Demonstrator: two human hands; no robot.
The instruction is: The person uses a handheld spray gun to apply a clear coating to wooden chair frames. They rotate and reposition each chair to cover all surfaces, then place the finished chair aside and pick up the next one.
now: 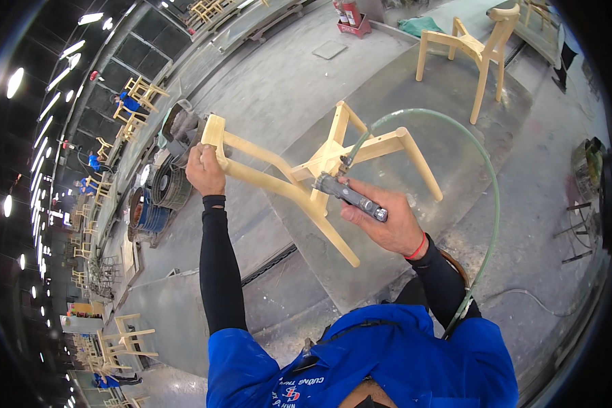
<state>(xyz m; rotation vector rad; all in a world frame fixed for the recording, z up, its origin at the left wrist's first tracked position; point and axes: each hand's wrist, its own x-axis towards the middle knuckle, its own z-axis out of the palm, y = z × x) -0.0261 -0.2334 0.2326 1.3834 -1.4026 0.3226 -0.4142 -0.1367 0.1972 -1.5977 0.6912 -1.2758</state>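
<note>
A pale wooden chair frame (272,179) without a seat is tipped over in front of me, its legs pointing in different directions. My left hand (205,168) is closed round the end of its top rail, at the left. In my right hand (392,216) is a dark grey cylindrical air tool (352,197), held close to the joint of the seat rails. A metal fitting at the tool's front joins a green hose (494,204), which loops up, over to the right and back down to my right arm. The tool's working end is partly hidden against the wood.
Another wooden chair (470,46) stands at the far right on the same grey sheet (517,102). Round metal drums (170,183) stand at the left. A red rack (353,26) with fire extinguishers is at the back. A thin hose (534,298) lies on the floor. Several people in blue work among chairs leftward.
</note>
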